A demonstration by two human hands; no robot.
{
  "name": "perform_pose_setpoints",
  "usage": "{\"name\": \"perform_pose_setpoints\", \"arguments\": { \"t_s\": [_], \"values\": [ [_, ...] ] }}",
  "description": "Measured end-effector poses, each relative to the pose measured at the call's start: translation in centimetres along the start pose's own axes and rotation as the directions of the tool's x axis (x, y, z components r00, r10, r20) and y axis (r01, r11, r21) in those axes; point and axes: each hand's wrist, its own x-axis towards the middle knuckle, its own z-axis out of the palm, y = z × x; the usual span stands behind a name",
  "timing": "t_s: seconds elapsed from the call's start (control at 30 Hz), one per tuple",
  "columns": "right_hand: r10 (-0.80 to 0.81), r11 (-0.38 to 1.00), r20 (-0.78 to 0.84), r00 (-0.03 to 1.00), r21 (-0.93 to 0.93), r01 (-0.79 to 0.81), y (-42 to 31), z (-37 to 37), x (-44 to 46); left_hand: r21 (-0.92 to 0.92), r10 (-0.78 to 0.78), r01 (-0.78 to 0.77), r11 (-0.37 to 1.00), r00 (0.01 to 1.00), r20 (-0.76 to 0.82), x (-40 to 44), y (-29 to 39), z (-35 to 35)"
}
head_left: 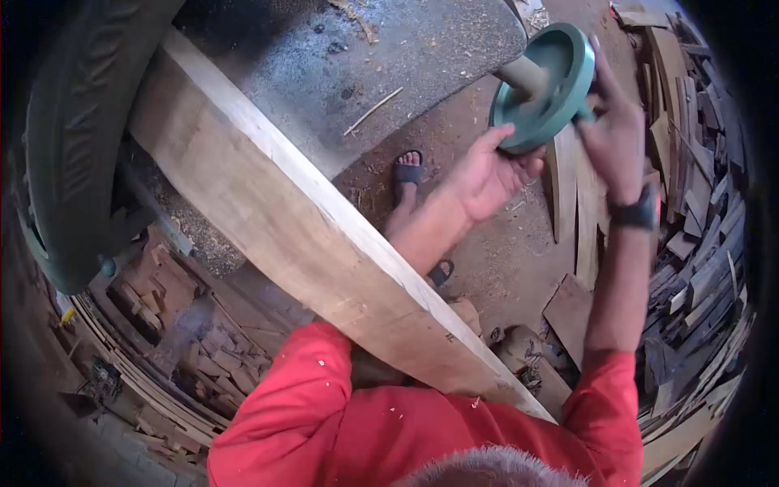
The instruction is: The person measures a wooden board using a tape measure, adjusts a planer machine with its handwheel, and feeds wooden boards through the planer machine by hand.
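Note:
A green handwheel point(560, 63) on a thick shaft point(523, 78) sticks out from the machine table's right edge. My left hand point(491, 174) grips the wheel's lower rim, thumb on the near side and fingers underneath. At the wheel's right side is my right hand point(618, 146), blurred by motion, its fingers curled around the rim near a small green handle. A long wooden plank point(300, 215) with a pale sawn edge slants from the machine down toward my body, lying across above my left forearm.
The grey metal machine table point(324, 89) carries sawdust and a thin wood splinter point(373, 111). A dark green machine housing point(77, 154) stands at left. Scrap wood point(698, 170) is piled along the right, with more offcuts point(211, 341) at lower left. A sandaled foot point(408, 170) shows below.

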Motion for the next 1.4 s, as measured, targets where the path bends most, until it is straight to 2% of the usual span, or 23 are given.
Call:
{"name": "perform_pose_setpoints", "arguments": {
  "t_s": [0.07,0.13,0.17,0.2,0.27,0.33,0.4,0.43,0.47,0.53,0.6,0.63,0.67,0.73,0.77,0.8,0.83,0.97,1.13,1.2,1.27,1.33,1.4],
  "values": [
    [0.070,0.995,0.077,0.995,-0.074,-0.064,0.5,-1.4,2.6,-0.101,-0.031,0.032,0.994,0.999,0.013,-3.0,-0.7,1.3],
    [0.143,0.981,0.143,0.979,-0.149,-0.121,2.6,-0.9,4.4,0.146,-0.262,0.233,0.961,0.936,0.233,-6.4,-0.9,0.1],
    [0.109,0.974,0.131,0.985,-0.213,-0.079,4.6,-0.4,5.3,0.265,-0.301,0.264,0.927,0.947,0.112,-7.9,-0.8,-1.8],
    [0.070,0.962,0.118,0.991,-0.272,-0.035,6.7,0.2,6.2,0.262,-0.291,0.259,0.930,0.952,0.091,-9.2,-0.9,-3.5],
    [0.102,0.992,0.221,0.970,-0.097,-0.082,12.2,4.0,7.3,0.494,-0.200,0.376,0.784,0.906,-0.373,-12.2,0.0,-6.2],
    [0.199,0.975,0.316,0.927,0.034,-0.221,11.9,6.7,6.1,0.565,0.059,0.225,0.794,0.896,-0.440,-15.7,0.6,-8.6],
    [0.302,0.918,0.395,0.868,0.124,-0.376,8.2,8.2,2.4,0.099,-0.125,0.150,0.984,0.966,-0.224,-20.0,0.2,-9.1],
    [0.323,0.891,0.420,0.848,0.167,-0.422,6.0,8.4,1.1,0.109,-0.109,0.134,0.985,0.972,-0.209,-21.8,-1.3,-9.6],
    [0.331,0.880,0.432,0.839,0.180,-0.440,3.9,8.1,0.1,0.207,0.033,0.001,0.978,0.986,-0.161,-23.3,-2.5,-10.0],
    [0.309,0.926,0.429,0.849,0.067,-0.371,0.5,7.3,-1.3,0.280,0.189,-0.151,0.948,0.976,-0.111,-25.3,-3.1,-8.1],
    [0.294,0.953,0.404,0.866,-0.059,-0.296,-1.0,6.8,-2.2,0.076,0.246,-0.235,0.969,0.897,-0.367,-26.6,-3.0,-3.6],
    [0.301,0.953,0.397,0.867,-0.086,-0.291,-1.1,6.8,-2.6,0.203,0.382,-0.329,0.922,0.858,-0.345,-26.3,-3.3,-1.2],
    [0.329,0.944,0.338,0.882,-0.147,-0.295,0.1,7.9,-3.4,0.205,0.385,-0.332,0.921,0.862,-0.329,-26.2,-3.7,0.6],
    [0.343,0.934,0.276,0.898,-0.199,-0.296,1.2,8.2,-3.4,0.118,0.519,-0.507,0.854,0.807,-0.281,-26.5,-4.9,2.4],
    [0.424,0.898,0.324,0.846,-0.268,-0.348,1.5,8.6,-3.8,0.127,0.525,-0.511,0.850,0.802,-0.286,-26.6,-5.4,2.0],
    [0.503,0.856,0.371,0.781,-0.342,-0.389,1.9,8.9,-4.5,0.322,0.601,-0.515,0.795,0.744,-0.293,-26.6,-6.4,1.2],
    [0.467,0.874,0.363,0.806,-0.325,-0.360,3.9,10.2,-5.1,0.506,0.675,-0.494,0.707,0.686,-0.273,-26.4,-7.1,0.6],
    [0.474,0.873,0.384,0.793,-0.324,-0.365,3.1,9.3,-5.7,0.652,0.681,-0.389,0.651,0.679,-0.275,-26.6,-9.1,1.0],
    [0.464,0.876,0.373,0.803,-0.325,-0.356,1.4,8.2,-5.5,0.694,0.638,-0.319,0.645,0.724,-0.260,-26.8,-9.0,1.9],
    [0.566,0.818,0.401,0.720,-0.384,-0.428,-0.1,7.0,-4.5,0.664,0.613,-0.323,0.675,0.745,-0.261,-27.1,-8.8,2.6],
    [0.302,0.938,0.601,0.740,-0.049,-0.343,1.0,4.1,-4.5,0.674,0.641,-0.360,0.646,0.734,-0.223,-26.5,-7.8,2.5],
    [0.360,0.847,0.706,0.610,0.027,-0.530,2.4,2.8,-4.2,0.700,0.637,-0.277,0.659,0.700,-0.323,-27.1,-8.6,1.1],
    [0.359,0.878,0.684,0.635,-0.016,-0.479,2.5,3.2,-3.8,0.650,0.616,-0.323,0.688,0.734,-0.286,-26.3,-7.2,1.1]
  ]
}}
